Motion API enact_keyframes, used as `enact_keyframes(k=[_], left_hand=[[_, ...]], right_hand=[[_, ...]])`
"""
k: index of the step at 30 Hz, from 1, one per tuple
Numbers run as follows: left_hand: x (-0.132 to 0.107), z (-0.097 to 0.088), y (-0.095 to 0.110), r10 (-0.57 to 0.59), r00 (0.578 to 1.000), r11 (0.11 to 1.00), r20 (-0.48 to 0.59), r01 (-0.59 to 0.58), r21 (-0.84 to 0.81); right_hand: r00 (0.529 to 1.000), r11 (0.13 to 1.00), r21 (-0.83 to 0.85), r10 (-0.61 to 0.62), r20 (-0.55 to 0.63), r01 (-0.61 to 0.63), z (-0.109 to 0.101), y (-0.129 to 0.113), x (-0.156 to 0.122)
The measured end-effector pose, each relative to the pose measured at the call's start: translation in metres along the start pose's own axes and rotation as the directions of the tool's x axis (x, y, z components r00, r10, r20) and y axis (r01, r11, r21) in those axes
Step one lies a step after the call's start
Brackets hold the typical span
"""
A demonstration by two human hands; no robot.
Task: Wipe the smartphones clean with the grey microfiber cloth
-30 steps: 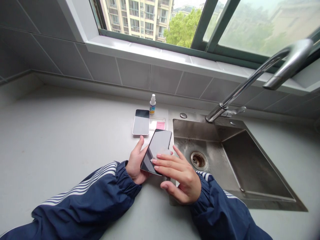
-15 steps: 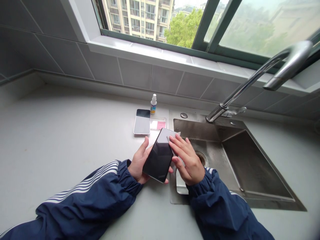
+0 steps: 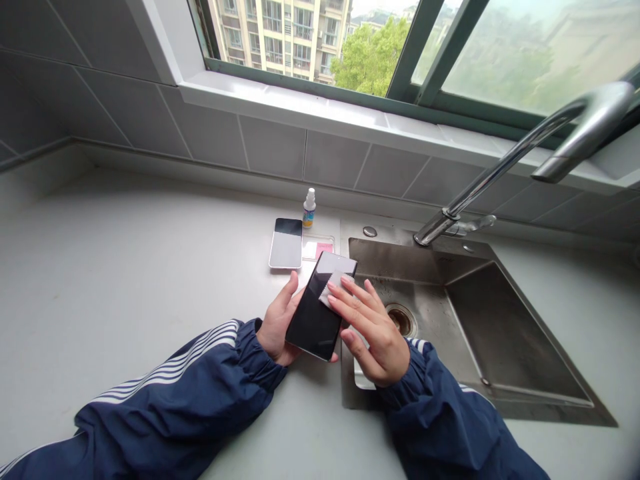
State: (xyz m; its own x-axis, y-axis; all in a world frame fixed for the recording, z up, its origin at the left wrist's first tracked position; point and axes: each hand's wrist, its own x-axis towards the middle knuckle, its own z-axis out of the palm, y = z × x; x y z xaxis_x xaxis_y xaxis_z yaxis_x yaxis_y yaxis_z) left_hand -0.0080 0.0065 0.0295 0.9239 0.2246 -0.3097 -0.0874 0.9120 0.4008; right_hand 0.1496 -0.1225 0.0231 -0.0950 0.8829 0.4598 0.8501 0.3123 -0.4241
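Note:
A dark-screened smartphone (image 3: 313,320) rests tilted in my left hand (image 3: 278,325), whose thumb lies along its left edge and whose fingertips show at its right edge. My right hand (image 3: 376,331) presses a small light-grey cleaning cloth (image 3: 331,285) with zigzag edges against the upper part of the screen. The fingers of that hand are stretched over the cloth. Behind the held phone, a second smartphone (image 3: 286,244) with a pale edge lies on the counter. Right of it stands a small white spray bottle (image 3: 309,212), with a clear case (image 3: 320,246) holding something pink in front.
To the right is a steel sink (image 3: 520,333) with a drain (image 3: 401,320) near my right hand. A chrome faucet (image 3: 520,148) arches over its back edge. The pale countertop (image 3: 140,267) spreads to the left, below a window (image 3: 370,60).
My right hand has slid the cloth down and left across the phone's screen, so more of the cloth shows. My left hand keeps its hold on the phone.

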Motion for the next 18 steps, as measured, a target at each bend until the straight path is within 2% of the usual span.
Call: enact_keyframes(k=[6, 9, 12, 15, 18], left_hand=[[0.001, -0.008, -0.002, -0.074, 0.997, 0.997, 0.038, 0.073, 0.004], [0.001, -0.009, -0.003, -0.082, 0.996, 0.997, 0.044, 0.081, 0.01], [0.0, -0.004, -0.002, -0.007, 0.999, 1.0, 0.037, 0.007, 0.007], [0.001, 0.002, -0.001, 0.102, 0.995, 0.994, -0.021, -0.102, -0.026], [0.001, 0.005, -0.001, 0.139, 0.987, 0.988, -0.079, -0.144, -0.052]], right_hand=[[0.993, 0.996, -0.08, 0.02, -0.113, -0.03, -0.003, 0.008, 0.0], [0.993, 0.992, -0.124, 0.01, -0.121, -0.025, -0.006, 0.012, 0.0], [0.998, 0.996, -0.089, -0.027, -0.062, 0.021, -0.006, 0.006, 0.0], [0.993, 0.993, 0.012, -0.115, 0.001, 0.115, -0.004, -0.006, 0.001], [0.979, 0.977, 0.095, -0.196, 0.053, 0.191, -0.003, -0.014, 0.002]])
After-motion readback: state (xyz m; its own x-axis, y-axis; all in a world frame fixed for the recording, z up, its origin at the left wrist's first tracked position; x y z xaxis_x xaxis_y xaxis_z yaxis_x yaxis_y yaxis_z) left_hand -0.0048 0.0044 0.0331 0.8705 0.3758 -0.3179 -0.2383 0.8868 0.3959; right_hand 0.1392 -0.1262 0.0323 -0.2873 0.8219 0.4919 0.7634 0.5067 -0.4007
